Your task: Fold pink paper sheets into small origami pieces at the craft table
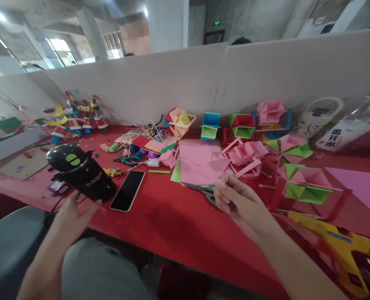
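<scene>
A black tumbler (88,179) marked DAWN stands near the table's front edge at left. My left hand (74,216) is at its base, thumb and fingers spread apart; whether they touch it is hard to tell. Beside the tumbler lies a phone (127,191) with a dark screen. My right hand (235,204) hovers over the table with fingertips pinched together; anything between them is too small to make out. Partly behind that hand lies a pair of green-handled scissors (210,194). Just beyond are stacked pink and green paper sheets (200,160).
Folded paper models (308,183) stand at right and along the white partition (160,87). A yellow glue gun (335,241) lies at front right, near a large clear bottle (344,129). Craft scraps (141,146) and several clay figures (78,116) are at back left.
</scene>
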Demonstrator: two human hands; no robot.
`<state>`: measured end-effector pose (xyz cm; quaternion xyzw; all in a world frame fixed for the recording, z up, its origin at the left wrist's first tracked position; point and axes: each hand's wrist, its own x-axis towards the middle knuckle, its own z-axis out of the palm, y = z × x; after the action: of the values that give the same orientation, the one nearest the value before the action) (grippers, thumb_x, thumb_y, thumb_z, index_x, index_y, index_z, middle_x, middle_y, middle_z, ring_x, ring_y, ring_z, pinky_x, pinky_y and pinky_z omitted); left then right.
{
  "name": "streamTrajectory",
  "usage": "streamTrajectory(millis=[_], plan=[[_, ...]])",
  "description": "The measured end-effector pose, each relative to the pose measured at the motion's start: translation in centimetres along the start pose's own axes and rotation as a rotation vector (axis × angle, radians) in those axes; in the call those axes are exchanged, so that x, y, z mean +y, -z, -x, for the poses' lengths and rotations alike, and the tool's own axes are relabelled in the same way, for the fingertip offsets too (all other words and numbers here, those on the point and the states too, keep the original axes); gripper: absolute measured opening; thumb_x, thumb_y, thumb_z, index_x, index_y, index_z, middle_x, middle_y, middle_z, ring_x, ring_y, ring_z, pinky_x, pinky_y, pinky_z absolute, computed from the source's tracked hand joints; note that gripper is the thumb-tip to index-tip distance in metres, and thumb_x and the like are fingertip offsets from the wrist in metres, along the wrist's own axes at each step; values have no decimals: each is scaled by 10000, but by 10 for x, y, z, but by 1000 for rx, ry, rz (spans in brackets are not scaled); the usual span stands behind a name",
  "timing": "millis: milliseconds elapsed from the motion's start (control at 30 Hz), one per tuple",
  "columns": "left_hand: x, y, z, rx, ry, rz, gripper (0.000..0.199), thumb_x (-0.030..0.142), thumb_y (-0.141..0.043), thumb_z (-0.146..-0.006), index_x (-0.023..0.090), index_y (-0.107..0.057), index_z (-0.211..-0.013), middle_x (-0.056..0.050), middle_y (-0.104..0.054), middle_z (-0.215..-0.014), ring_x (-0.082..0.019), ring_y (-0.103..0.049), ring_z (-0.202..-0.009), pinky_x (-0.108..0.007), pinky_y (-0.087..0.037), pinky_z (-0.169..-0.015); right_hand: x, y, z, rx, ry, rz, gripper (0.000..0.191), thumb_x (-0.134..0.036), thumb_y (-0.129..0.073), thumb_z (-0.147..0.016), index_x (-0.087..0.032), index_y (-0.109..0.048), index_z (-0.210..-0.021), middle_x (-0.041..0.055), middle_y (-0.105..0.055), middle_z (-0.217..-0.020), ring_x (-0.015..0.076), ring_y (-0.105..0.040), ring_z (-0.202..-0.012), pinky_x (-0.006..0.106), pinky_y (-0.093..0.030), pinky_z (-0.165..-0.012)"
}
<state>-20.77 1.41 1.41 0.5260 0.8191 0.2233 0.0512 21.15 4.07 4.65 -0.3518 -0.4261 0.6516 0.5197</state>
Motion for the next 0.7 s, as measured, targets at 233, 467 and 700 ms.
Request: streamTrajectory(millis=[233, 467, 700], plan=[[14, 9, 29, -266, -128, -17, 535, 647, -546, -813, 217, -582, -1130, -61, -721, -978, -269, -709, -852, -383, -556, -776, 12, 42, -25, 30, 91, 752, 372, -492, -468, -969, -208, -443, -731, -36, -520, -605, 103, -454, -517, 245, -346, -519], [97, -7, 19, -632, -357, 269, 537, 664, -444, -888, 241, -661, -1136, -84, -702, -1172, -288, -642, -1079, -408, -481, -975, 8, 65, -46, 138, 245, 1202, 401, -458, -491, -938, -187, -556, -650, 18, -607, -605, 164, -544, -595, 284, -370, -578], [164, -25, 19, -1014, -411, 876, 821, 734, -129, -915, 227, -317, -1533, -97, -443, -1528, -283, -443, -1392, -437, -456, -1050, 27, 66, -40, 69, 370, 1149, 246, -359, -499, -951, -182, -659, -890, 69, -709, -936, 203, -616, -853, 308, -449, -763]])
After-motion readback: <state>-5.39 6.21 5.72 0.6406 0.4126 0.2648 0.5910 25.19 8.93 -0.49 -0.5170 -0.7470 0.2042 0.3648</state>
